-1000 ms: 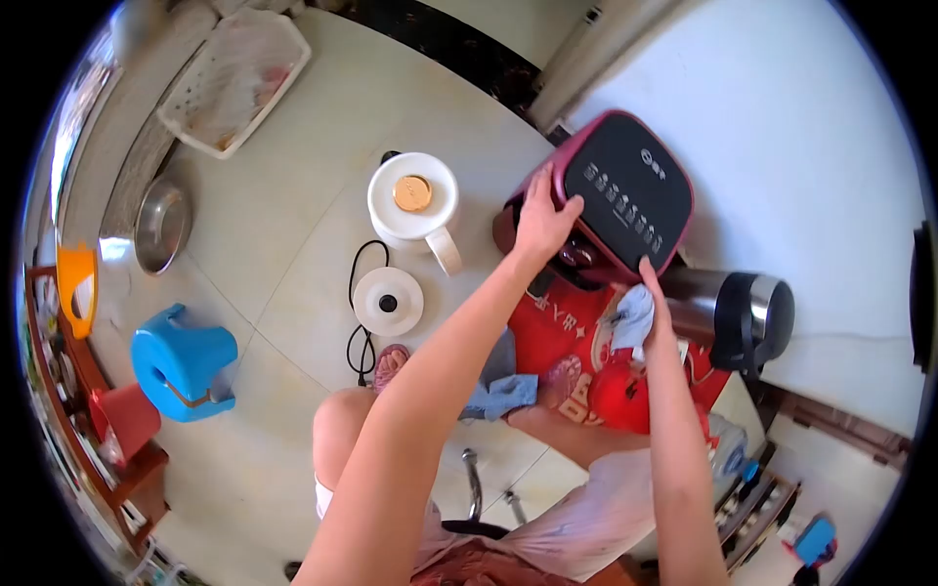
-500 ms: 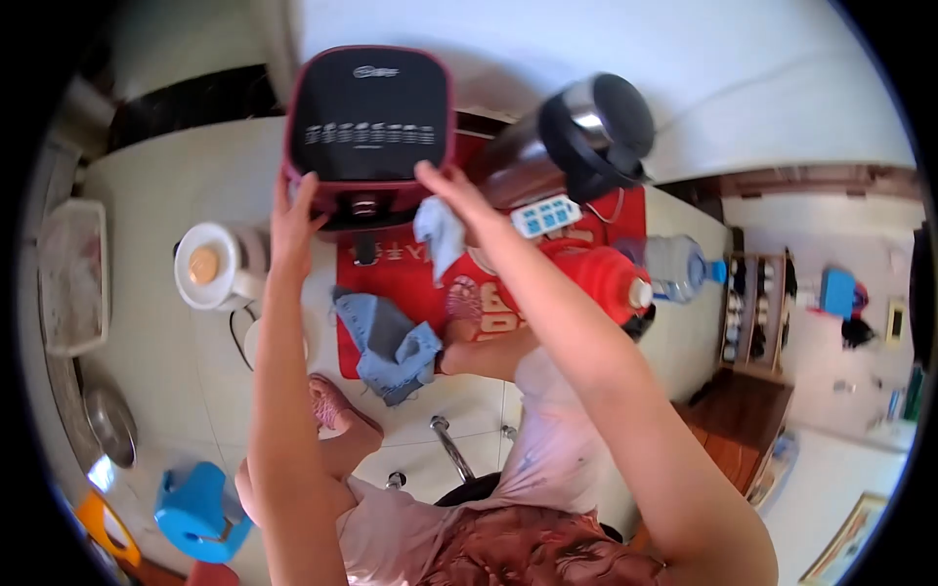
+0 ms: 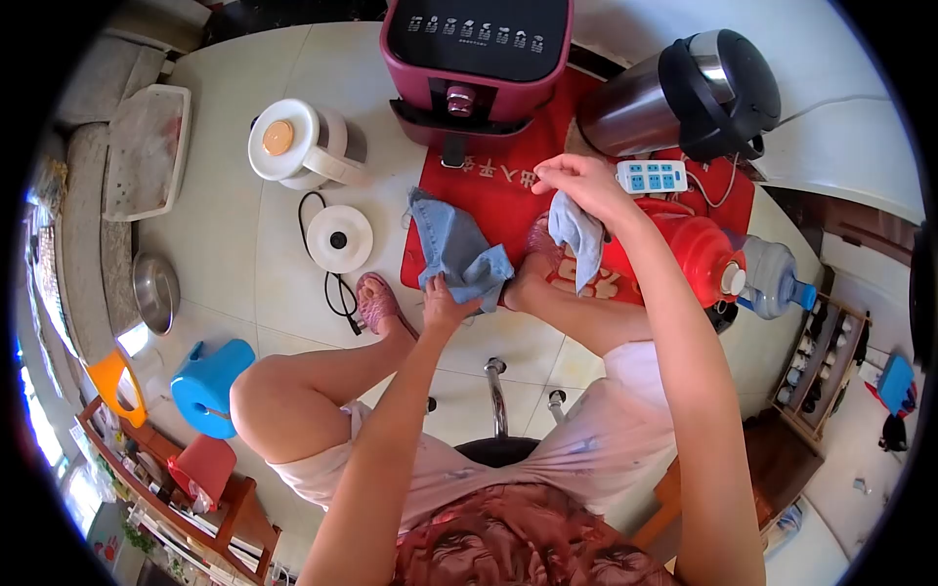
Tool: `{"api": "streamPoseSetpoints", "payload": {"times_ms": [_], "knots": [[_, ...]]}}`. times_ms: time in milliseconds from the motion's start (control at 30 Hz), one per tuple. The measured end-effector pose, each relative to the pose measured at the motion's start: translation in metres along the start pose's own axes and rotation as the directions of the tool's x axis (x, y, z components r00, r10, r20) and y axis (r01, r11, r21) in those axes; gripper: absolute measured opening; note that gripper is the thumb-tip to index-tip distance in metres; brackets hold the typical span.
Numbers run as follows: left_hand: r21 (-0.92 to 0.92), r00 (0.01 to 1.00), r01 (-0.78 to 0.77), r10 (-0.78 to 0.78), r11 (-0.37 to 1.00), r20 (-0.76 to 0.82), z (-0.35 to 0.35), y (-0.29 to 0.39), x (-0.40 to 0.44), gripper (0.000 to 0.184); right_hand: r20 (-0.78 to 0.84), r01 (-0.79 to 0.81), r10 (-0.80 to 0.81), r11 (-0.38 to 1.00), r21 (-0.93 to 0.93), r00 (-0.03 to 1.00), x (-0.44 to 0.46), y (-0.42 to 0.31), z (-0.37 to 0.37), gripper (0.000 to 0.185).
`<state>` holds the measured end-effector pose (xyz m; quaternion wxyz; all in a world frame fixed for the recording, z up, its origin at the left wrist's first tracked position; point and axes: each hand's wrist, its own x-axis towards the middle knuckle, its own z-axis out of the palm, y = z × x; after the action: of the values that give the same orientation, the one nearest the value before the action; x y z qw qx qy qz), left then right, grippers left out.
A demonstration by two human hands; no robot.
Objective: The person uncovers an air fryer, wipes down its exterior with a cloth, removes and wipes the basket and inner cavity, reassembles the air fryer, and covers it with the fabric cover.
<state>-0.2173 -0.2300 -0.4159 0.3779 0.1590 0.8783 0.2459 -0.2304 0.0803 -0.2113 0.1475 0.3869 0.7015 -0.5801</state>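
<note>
My right hand (image 3: 589, 188) is closed on a pale grey-blue rag (image 3: 576, 239), which hangs below the fingers over the red mat. Down at the mat's front edge, my left hand (image 3: 447, 305) has its fingers on the lower edge of a crumpled blue denim cloth (image 3: 449, 239) with frayed edges. A dark red air fryer (image 3: 479, 73) with a black top, a round knob and a drawer handle stands beyond both hands, touched by neither. Its upper part is cut off by the frame edge.
On the red mat (image 3: 489, 200) are a steel vacuum flask (image 3: 635, 103), a white power strip (image 3: 652, 177) and a red jug (image 3: 694, 256). A clear water bottle (image 3: 770, 278) is beside it. Left are a white kettle (image 3: 293, 142), its corded base (image 3: 339, 238) and a blue stool (image 3: 210, 386).
Both hands have left the sides of the air fryer. My left hand has come down to the denim cloth; my right hand has drawn back with the rag. The view has shifted.
</note>
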Motion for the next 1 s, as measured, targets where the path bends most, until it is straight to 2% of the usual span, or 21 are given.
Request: {"api": "streamPoseSetpoints", "payload": {"times_ms": [100,200,233,300,333,433,467,500,533,567,600,633,667,700,733,767,867,1000], "knots": [[0.125,0.994,0.107,-0.102,0.986,-0.045,-0.011,0.025,-0.007,0.088,0.05,-0.011,0.009,0.999,0.041,0.999,-0.01,0.005,0.009,0.029],[0.457,0.962,-0.155,0.238,0.876,-0.131,-0.024,0.035,-0.007,0.064,0.089,0.026,-0.03,0.999,0.045,0.996,-0.018,0.002,0.019,0.03],[0.464,0.955,-0.205,0.28,0.862,-0.098,-0.024,0.029,0.002,0.053,0.046,0.034,-0.036,0.998,0.046,0.998,-0.022,-0.002,0.024,0.026],[0.472,0.934,-0.301,0.355,0.829,-0.029,-0.031,0.023,0.019,0.032,0.078,0.042,-0.039,0.998,-0.043,0.996,-0.025,-0.001,0.033,0.026],[0.363,0.895,-0.291,0.386,0.885,-0.225,-0.034,0.028,0.021,0.012,0.093,0.012,-0.002,0.994,-0.106,0.996,-0.029,-0.003,0.037,0.03],[0.021,0.905,-0.408,0.408,0.913,-0.123,-0.075,0.056,0.023,0.015,0.171,0.111,-0.057,0.941,-0.321,0.984,-0.041,-0.003,0.053,0.035],[-0.148,0.958,-0.283,0.288,0.948,0.011,-0.1,0.077,0.009,0.018,0.176,0.244,-0.188,0.886,-0.394,0.966,-0.033,0.022,0.064,0.045],[-0.134,0.933,-0.359,0.361,0.924,-0.013,-0.116,0.084,0.0,0.019,0.248,0.32,-0.227,0.833,-0.451,0.942,-0.046,0.009,0.071,0.053],[-0.129,0.893,-0.45,0.45,0.884,-0.027,-0.129,0.09,-0.009,0.021,0.252,0.523,-0.461,0.7,-0.486,0.851,-0.042,0.035,0.085,0.064],[-0.2,0.878,-0.467,0.478,0.861,0.011,-0.142,0.093,-0.018,0.025,0.243,0.521,-0.475,0.642,-0.563,0.846,-0.059,0.028,0.093,0.071],[-0.339,0.906,-0.366,0.415,0.867,0.084,-0.156,0.095,-0.027,0.026,0.248,0.5,-0.445,0.651,-0.571,0.861,-0.063,0.032,0.105,0.072],[-0.323,0.919,-0.328,0.379,0.888,0.106,-0.171,0.103,-0.037,0.025,0.196,0.437,-0.412,0.645,-0.628,0.89,-0.08,0.024,0.108,0.059],[-0.322,0.895,-0.384,0.435,0.865,0.101,-0.183,0.1,-0.038,0.022,0.173,0.399,-0.383,0.653,-0.644,0.907,-0.081,0.024,0.114,0.037],[-0.368,0.89,-0.377,0.443,0.85,0.11,-0.194,0.098,-0.04,0.019,0.121,0.383,-0.419,0.626,-0.679,0.9,-0.086,0.023,0.118,0.02],[-0.391,0.928,-0.29,0.356,0.874,0.107,-0.207,0.104,-0.051,0.017,0.069,0.379,-0.442,0.665,-0.644,0.894,-0.093,0.018,0.12,0.016],[-0.438,0.921,-0.305,0.379,0.845,0.09,-0.216,0.1,-0.054,0.015,0.036,0.395,-0.47,0.695,-0.601,0.882,-0.099,0.013,0.12,0.013],[-0.391,0.922,-0.312,0.375,0.866,0.095,-0.234,0.094,-0.064,0.016,-0.007,0.489,-0.544,0.761,-0.425,0.839,-0.135,-0.015,0.108,0.012],[-0.313,0.935,-0.3,0.343,0.901,0.09,-0.236,0.112,-0.099,0.015,-0.155,0.677,-0.741,0.664,-0.318,0.654,-0.157,-0.024,0.106,0.008]]}}
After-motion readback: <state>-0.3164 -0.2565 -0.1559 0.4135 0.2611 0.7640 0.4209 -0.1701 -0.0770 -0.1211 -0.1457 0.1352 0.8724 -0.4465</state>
